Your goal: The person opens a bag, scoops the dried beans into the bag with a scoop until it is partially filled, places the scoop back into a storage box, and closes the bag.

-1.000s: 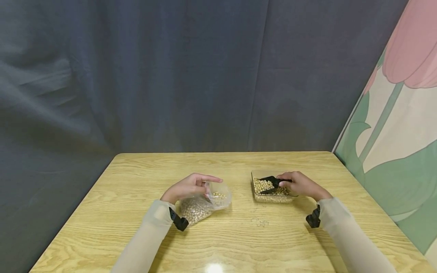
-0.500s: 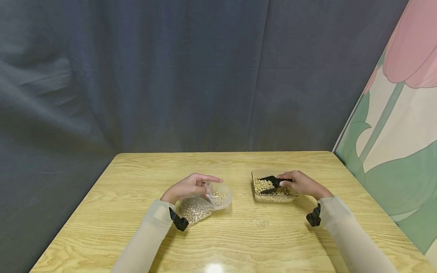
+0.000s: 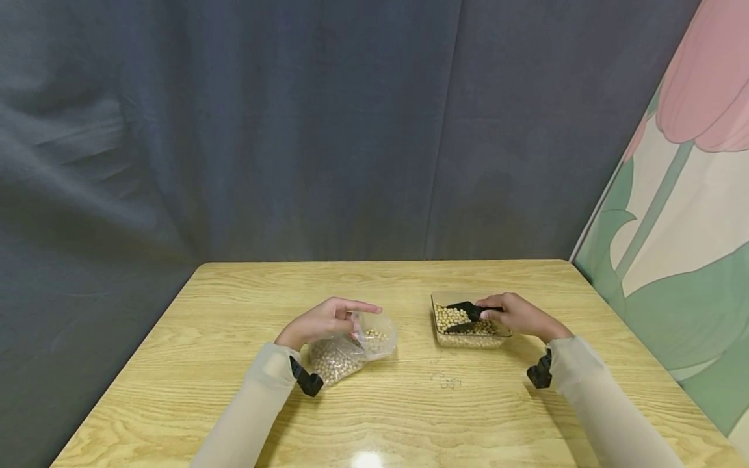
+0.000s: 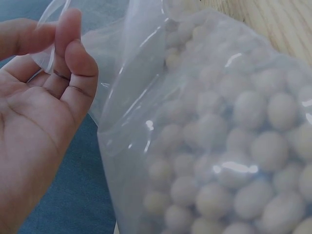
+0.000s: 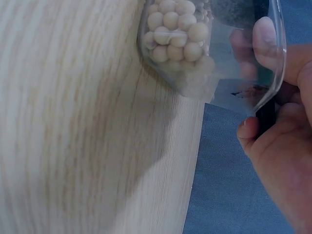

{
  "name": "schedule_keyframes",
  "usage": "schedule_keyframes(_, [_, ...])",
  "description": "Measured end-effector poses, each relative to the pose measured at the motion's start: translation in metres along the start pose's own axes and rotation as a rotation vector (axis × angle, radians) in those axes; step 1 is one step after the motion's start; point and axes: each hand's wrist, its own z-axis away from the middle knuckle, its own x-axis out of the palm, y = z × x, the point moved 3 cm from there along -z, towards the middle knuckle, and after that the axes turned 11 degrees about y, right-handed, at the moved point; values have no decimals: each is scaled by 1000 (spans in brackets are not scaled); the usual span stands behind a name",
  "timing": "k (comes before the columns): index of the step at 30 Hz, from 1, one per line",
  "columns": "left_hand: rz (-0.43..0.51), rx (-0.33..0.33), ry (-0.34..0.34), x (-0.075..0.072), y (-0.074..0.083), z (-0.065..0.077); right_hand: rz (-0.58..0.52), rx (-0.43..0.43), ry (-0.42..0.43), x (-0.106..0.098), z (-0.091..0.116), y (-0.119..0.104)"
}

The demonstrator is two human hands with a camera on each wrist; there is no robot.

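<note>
The person's left hand (image 3: 324, 320) pinches the rim of a soft translucent plastic bag (image 3: 335, 365) between thumb and curled fingers, its index finger stretched out above the mouth. Pale round pellets (image 4: 214, 200) fill the bag below those fingers. That mouth is probably best held wide and still. To the right, well apart from the left fingertips, sits a clear rectangular box (image 3: 468, 342) of similar pellets. A black scoop (image 3: 470, 312) lies in it, just left of the right fingertips. The right hand (image 3: 521, 316) pinches its handle; a level, slow lift clear of the rim should limit spills. Against half a second ago, the left hand and bag look unchanged; the right hand and scoop sit a touch farther right, barely noticeably.
</note>
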Motion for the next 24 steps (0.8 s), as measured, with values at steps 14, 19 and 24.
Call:
schedule_keyframes(14, [4,13,-3,0,1,0,-28,30,0,-3,3,-1])
schedule_keyframes(19, [-1,13,-6,0,0,0,-50,43,-2,-4,4,0])
schedule_keyframes(24, [-3,4,-1,0,0,0,-69,50,-10,-4,4,1])
